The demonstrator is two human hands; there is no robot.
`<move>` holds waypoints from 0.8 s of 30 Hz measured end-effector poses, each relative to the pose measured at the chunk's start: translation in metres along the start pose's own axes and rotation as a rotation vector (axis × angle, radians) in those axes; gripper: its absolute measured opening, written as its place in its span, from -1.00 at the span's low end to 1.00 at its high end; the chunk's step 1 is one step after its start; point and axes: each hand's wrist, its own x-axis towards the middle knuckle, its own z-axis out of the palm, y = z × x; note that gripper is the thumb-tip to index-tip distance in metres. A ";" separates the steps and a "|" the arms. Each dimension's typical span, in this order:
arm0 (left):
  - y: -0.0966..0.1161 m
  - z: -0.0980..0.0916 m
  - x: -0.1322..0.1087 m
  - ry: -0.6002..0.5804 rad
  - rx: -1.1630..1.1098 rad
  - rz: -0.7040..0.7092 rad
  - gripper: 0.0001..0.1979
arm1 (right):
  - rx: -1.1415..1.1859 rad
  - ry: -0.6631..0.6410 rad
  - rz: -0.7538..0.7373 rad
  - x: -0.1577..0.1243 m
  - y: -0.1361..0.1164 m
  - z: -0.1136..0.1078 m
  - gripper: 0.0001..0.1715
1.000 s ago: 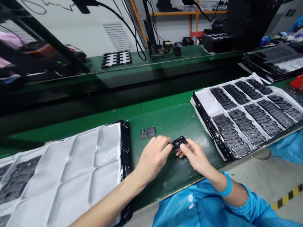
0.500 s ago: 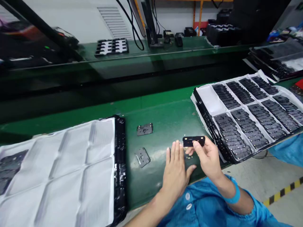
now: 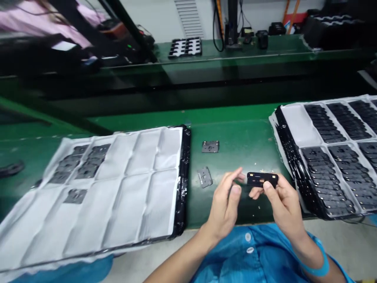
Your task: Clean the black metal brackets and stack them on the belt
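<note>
My right hand [image 3: 284,200] pinches a black plastic part [image 3: 262,179] with small gold-coloured pads, holding it above the green table [image 3: 235,133]. Just left of that part is my left hand [image 3: 225,202], raised with its fingers apart and nothing seen in it. Two more dark flat parts lie on the table: an upper one [image 3: 210,147] and a lower, tilted one [image 3: 204,177]. Tiny crumbs are scattered near my right hand.
On the left, a white-lined tray [image 3: 123,196] holds several dark parts. A fuller tray [image 3: 300,125] of overlapping black parts stands at the right. Behind runs a raised green shelf [image 3: 218,59] with small devices. Someone's pink sleeve [image 3: 26,19] shows at upper left.
The view has swung left, showing more of the left tray. My left hand has lifted off the table and turned. My right hand still holds the black part.
</note>
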 end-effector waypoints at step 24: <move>0.015 -0.004 0.002 -0.012 -0.067 -0.008 -0.66 | -0.039 0.035 0.114 0.008 0.022 0.009 -0.61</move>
